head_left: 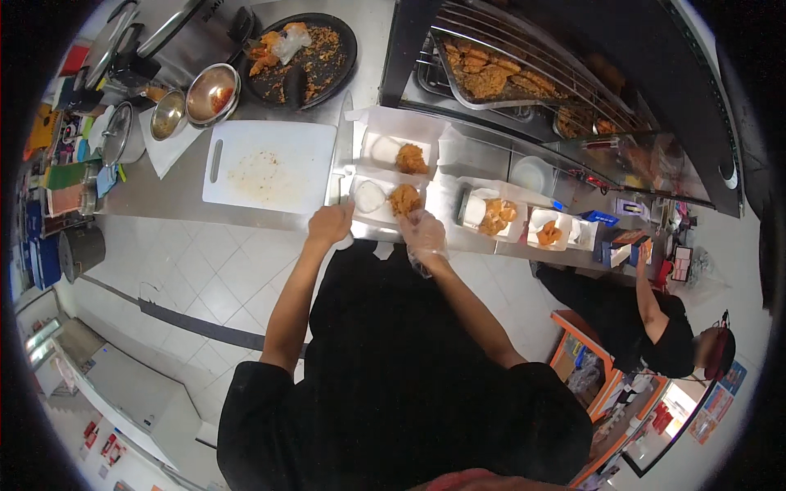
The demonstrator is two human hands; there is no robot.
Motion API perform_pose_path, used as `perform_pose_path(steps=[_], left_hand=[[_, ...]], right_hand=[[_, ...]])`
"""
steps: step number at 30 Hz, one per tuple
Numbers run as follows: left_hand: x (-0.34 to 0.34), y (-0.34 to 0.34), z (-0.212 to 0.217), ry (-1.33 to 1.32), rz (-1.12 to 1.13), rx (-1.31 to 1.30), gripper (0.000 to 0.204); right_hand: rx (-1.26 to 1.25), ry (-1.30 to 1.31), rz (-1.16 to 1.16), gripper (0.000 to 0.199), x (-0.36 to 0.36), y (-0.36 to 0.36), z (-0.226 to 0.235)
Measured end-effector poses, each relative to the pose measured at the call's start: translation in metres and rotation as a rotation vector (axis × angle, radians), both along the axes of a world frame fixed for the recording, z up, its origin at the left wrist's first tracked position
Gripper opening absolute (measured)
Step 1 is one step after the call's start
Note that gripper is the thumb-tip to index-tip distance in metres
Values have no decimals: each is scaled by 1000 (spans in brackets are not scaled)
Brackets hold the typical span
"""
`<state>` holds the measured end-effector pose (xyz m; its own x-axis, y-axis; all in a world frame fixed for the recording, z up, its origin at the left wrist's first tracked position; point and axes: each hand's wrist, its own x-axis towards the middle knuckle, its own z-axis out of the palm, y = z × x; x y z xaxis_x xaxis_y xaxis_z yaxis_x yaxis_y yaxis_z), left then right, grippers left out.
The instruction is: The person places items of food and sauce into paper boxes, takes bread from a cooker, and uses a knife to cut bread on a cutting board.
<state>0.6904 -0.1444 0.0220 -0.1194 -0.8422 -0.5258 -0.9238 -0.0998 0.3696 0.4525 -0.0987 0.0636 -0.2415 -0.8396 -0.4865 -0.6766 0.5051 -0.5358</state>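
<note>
Right in front of me stands an open paper box [378, 219] holding a mound of white rice [369, 196] and a piece of fried chicken [404, 200]. My right hand [427, 237], in a clear plastic glove, has its fingers bent against the near edge of that chicken. At the box's near left corner, my bare left hand [331, 224] is closed; a white edge shows under it, but what it grips is hidden. Just beyond is a second open box [434, 135] with rice and another piece of fried chicken [412, 159].
To the left lies a white cutting board [270, 168] with crumbs. Behind it are metal bowls [213, 94] and a black round tray [340, 61]. More filled boxes [491, 213] stand rightward, below a heated display [508, 74]. A co-worker [630, 319] works at far right.
</note>
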Motion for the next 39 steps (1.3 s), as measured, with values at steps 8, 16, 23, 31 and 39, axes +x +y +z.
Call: perform_pose_path(steps=[8,16,23,31,39], left_hand=[[9,19,-91,140,-203,-21,40],[48,24,9,259,157,28,56],[109,31,33,338,202,-48,49],[171,-25,49,495,167,-9,43],[175,-51,9,629,-56,126,44]], right_hand=[[-154,115,201,30,2,22,-43],[-258,-71,517,28,68,-64,70],[-471,-69,342,41,216,-248,52],[-99,293,40,67,301,-384,-51],[-191,-430,48,75,243,-252,5]])
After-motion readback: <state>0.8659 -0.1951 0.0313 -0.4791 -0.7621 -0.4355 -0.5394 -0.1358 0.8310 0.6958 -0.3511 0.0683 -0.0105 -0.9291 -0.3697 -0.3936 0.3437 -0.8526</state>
